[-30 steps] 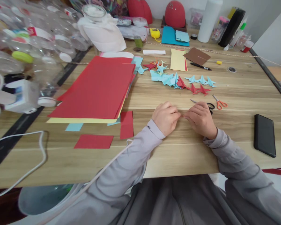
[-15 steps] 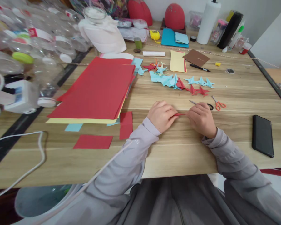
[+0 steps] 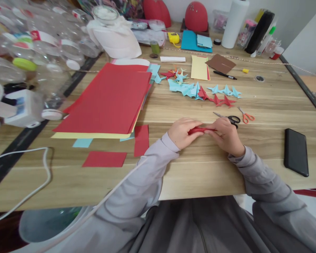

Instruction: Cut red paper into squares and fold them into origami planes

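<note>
Between my two hands is a piece of folded red paper (image 3: pixel 196 130), seen nearly edge-on just above the table. My left hand (image 3: pixel 183 133) grips its left end, with fingers on top and thumb below. My right hand (image 3: pixel 225 135) pinches the right end, and its fingers cover that part. Just beyond my right hand lie black-handled scissors (image 3: pixel 234 119), partly hidden by it. Small orange-handled scissors (image 3: pixel 246 115) rest to their right. Behind my hands sit folded red paper cranes (image 3: pixel 218 100) and light blue paper cranes (image 3: pixel 226 90).
A stack of red sheets (image 3: pixel 107 102) lies on the left, with loose red rectangles (image 3: pixel 104 159) in front. A black phone (image 3: pixel 296 152) lies on the right. Plastic bottles (image 3: pixel 46 45) crowd the far left. A white cable (image 3: pixel 46 165) crosses the left side.
My fingers have shifted along the red paper and my hands are closer together. More of the paper's folded face shows. The black scissors' handles are less covered.
</note>
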`<state>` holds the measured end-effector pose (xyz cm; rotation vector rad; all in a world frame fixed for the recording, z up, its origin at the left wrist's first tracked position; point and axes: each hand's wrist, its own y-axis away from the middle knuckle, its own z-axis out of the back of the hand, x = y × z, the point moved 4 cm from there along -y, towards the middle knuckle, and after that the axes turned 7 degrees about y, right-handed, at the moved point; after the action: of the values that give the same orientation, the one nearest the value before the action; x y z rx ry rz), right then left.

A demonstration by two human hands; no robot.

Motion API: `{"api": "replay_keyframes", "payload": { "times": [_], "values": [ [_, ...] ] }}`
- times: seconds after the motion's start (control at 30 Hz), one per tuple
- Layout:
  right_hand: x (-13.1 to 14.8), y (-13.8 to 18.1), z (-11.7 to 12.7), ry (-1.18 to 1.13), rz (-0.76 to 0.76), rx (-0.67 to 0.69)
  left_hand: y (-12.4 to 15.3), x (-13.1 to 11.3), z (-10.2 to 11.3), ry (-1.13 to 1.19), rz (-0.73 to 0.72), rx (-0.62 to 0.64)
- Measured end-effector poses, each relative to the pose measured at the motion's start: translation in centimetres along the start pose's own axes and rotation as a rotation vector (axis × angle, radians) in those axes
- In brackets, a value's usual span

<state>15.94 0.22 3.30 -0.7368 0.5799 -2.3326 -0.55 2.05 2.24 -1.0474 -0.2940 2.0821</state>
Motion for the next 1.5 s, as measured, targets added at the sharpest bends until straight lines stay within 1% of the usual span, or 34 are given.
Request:
{"api": "replay_keyframes", "payload": {
  "times": [0.1,0.2,0.3,0.57,0.77,1.0,1.07,1.17,1.23,1.3,1.37,1.5],
  "values": [
    [-0.3,0.0,0.4,-0.059,-0.072,-0.023,0.1,-0.1,0.2,0.086,0.051,-0.062],
    [0.0,-0.1,0.3,-0.040,-0.038,0.008,0.0,-0.3,0.1,0.099,0.091,-0.060],
    [0.3,0.0,0.0,0.022,0.038,0.041,0.0,-0.6,0.0,0.090,0.083,-0.022],
    [0.9,0.0,-0.6,0.115,0.149,0.162,-0.1,-0.5,-0.3,0.090,0.026,0.130],
    [1.1,-0.1,-0.6,0.131,0.159,0.174,-0.3,-0.5,-0.3,0.180,0.084,0.157],
    [1.6,-0.1,-0.2,0.090,0.186,0.123,-0.1,-0.1,-0.2,0.327,0.127,0.161],
    [1.4,-0.1,-0.2,0.078,0.167,0.112,-0.1,-0.1,-0.1,0.293,0.096,0.112],
    [0.9,-0.1,-0.1,0.073,0.114,0.077,0.0,-0.5,0.0,0.163,-0.021,0.010],
    [0.7,0.0,-0.1,0.055,0.082,0.074,0.0,-0.9,0.0,0.079,-0.085,-0.035],
    [0.5,0.1,-0.2,0.031,0.060,0.085,0.0,-1.2,-0.1,0.028,-0.119,-0.068],
    [0.4,0.1,-0.3,0.015,0.040,0.096,-0.1,-1.3,-0.1,0.013,-0.137,-0.075],
    [0.3,0.2,-0.5,-0.015,0.028,0.146,-0.1,-1.3,-0.3,0.009,-0.164,-0.012]
  ]
}}
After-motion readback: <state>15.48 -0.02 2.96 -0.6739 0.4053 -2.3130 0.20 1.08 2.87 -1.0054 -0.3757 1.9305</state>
